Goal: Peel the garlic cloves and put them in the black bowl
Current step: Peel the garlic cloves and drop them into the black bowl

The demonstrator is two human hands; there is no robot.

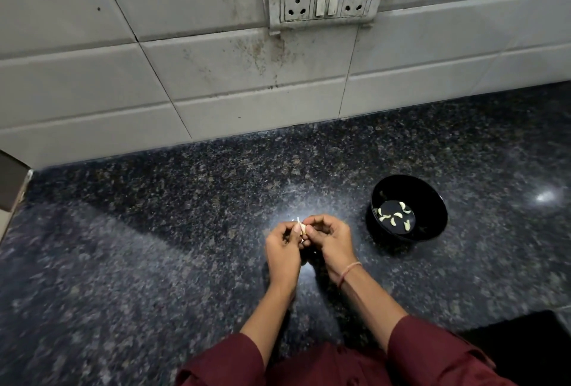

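Observation:
Above the dark granite counter, my left hand (282, 249) and my right hand (332, 242) meet fingertip to fingertip. Between them they pinch a small garlic clove (301, 228) with pale papery skin sticking up from it. Most of the clove is hidden by my fingers. The black bowl (429, 200) stands on the counter to the right of my hands, a short gap away. Several peeled white cloves (397, 217) lie on its bottom.
The speckled granite counter (154, 246) runs back to a white tiled wall with a stained switch and socket plate (327, 2). A metal edge (12, 181) shows at the far left. A dark flat object (525, 342) sits at the near right corner.

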